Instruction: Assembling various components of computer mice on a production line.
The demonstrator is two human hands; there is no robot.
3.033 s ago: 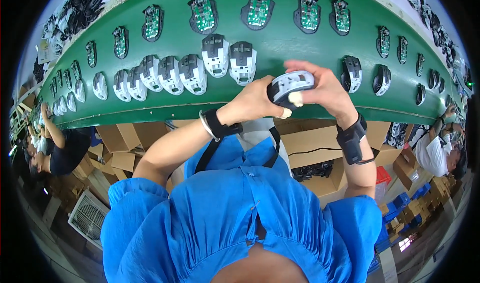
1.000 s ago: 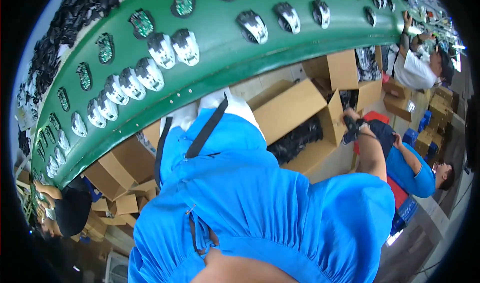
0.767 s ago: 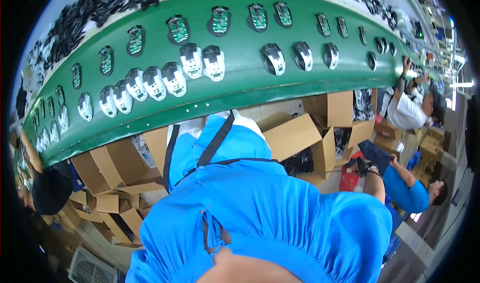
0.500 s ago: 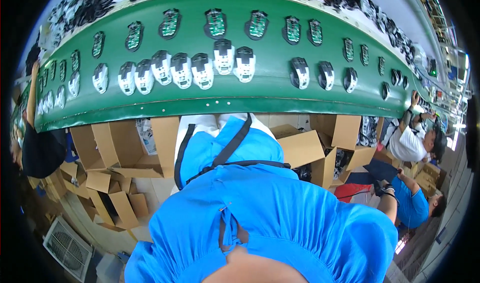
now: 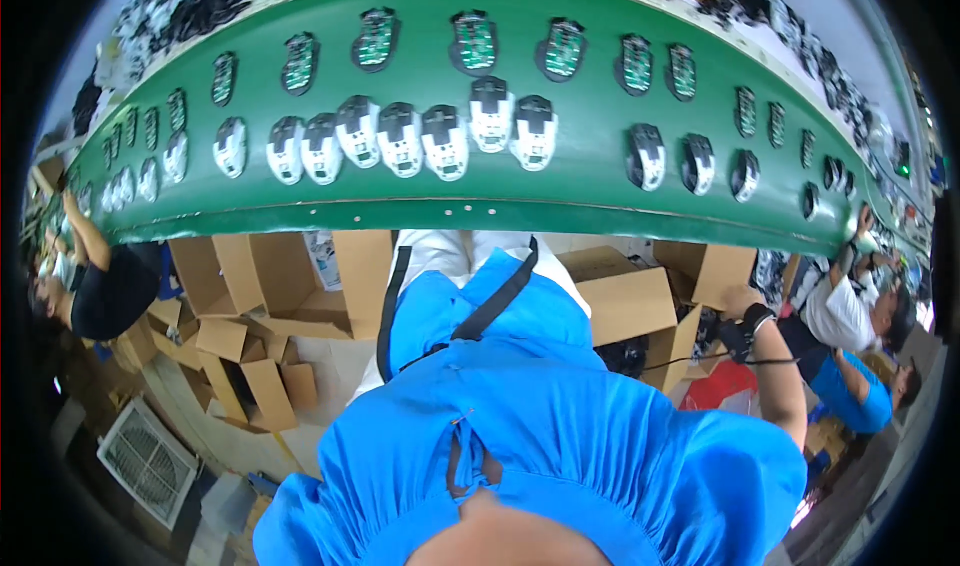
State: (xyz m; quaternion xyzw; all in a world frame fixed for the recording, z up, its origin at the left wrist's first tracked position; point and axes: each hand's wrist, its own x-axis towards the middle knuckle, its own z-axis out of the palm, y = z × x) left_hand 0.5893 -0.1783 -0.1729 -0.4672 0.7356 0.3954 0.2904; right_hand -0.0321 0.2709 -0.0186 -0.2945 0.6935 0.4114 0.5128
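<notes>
Green worktop (image 5: 590,181) spans the upper frame, carrying mouse parts in two main rows. Far row: green circuit boards (image 5: 473,42) on dark bases, uncovered, spaced from upper left to upper right. Near row: white-and-black shells (image 5: 444,143), seven grouped around upper centre, with further ones toward the left edge. Right of a gap, three dark-and-white mice (image 5: 646,157) lie apart from one another; these look more complete, though their undersides are hidden.

Progress, as judged: partial. The exposed boards appear unfinished, and the grouped shells show openings in their surfaces. Whether any shell contains a board cannot be determined.

Hands: the left hand is out of view; its state and any load cannot be reported. The right hand (image 5: 740,303), at right of centre, is off the worktop, just beside the flap of an open carton (image 5: 727,274). Its fingers are indistinct; how far they are spread, and whether anything is held, cannot be told. A black wrist device (image 5: 735,340) sits next to it. Neither hand is seen touching a mouse part.
</notes>
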